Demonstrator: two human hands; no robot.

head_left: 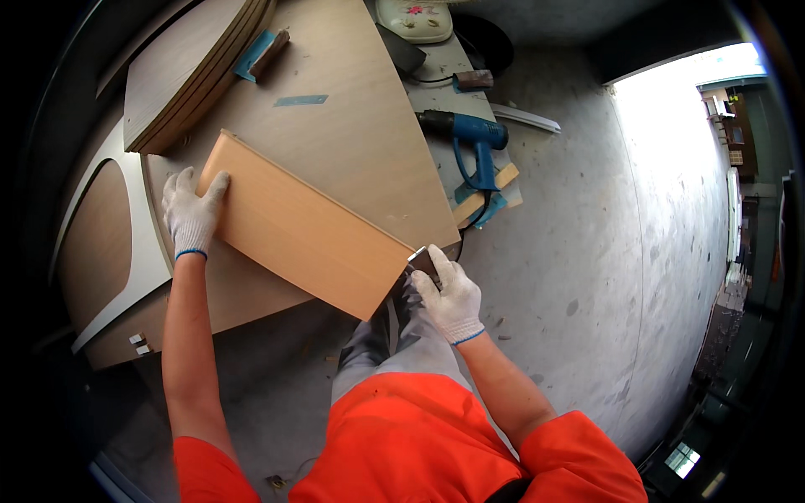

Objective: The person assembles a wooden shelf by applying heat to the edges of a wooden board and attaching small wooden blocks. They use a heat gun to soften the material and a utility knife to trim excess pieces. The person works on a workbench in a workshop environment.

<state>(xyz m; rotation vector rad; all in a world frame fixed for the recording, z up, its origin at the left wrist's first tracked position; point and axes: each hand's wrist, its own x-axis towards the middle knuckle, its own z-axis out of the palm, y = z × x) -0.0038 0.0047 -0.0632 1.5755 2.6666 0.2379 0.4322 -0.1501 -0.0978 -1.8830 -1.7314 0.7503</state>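
Note:
A long light-orange wood-coloured panel (310, 226) lies slantwise across the workbench, its lower right end reaching past the front edge. My left hand (194, 210), in a white knit glove, holds the panel's left end, with the thumb over its face and the fingers at the outer edge. By the panel's right corner, my gloved right hand (450, 293) pinches a small dark flat piece (423, 265) with a pale edge. That piece is at the panel's end edge; its exact kind is partly hidden by my fingers.
On the wooden workbench (369, 142) are a stack of curved boards (189, 71), a teal-and-brown hand tool (262, 55), a flat grey-blue strip (300, 101) and a white curved frame (138, 201). A blue heat gun (476, 138) lies on the right side shelf beside wood offcuts (486, 197).

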